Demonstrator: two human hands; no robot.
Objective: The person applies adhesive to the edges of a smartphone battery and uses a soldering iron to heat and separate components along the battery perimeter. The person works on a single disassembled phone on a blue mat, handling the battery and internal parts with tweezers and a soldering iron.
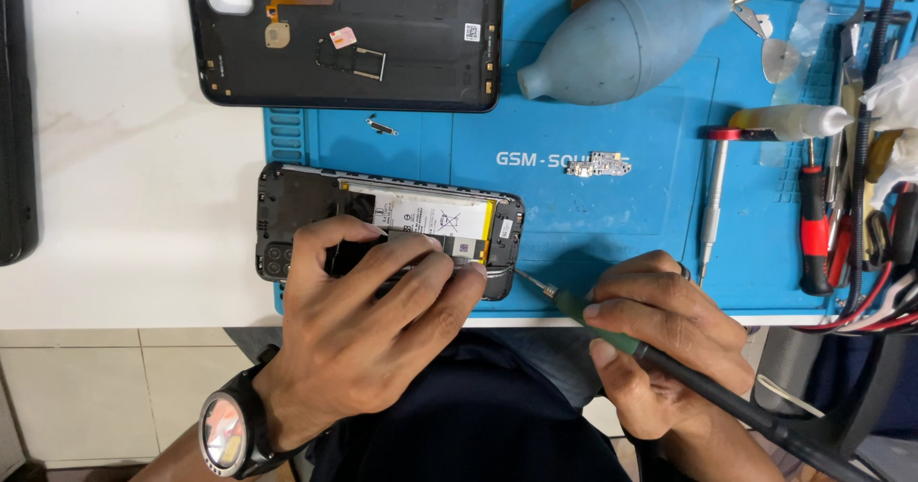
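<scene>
— Where is the phone (287, 205)?

— Open, on the blue mat (612, 214), near its front-left corner. The left hand (368, 300) lies spread over it and presses it down.

— And the right hand (660, 334)?

— Closed around the soldering iron (612, 334); its tip is at the phone's lower right corner. I think the tip must touch only the joint, away from the battery (421, 216).

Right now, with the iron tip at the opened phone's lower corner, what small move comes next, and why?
Probably ease the green-handled soldering iron in the right hand slightly left: its tip sits at the opened black phone corner, just short of the wires the left hand fingertips pin there.
</scene>
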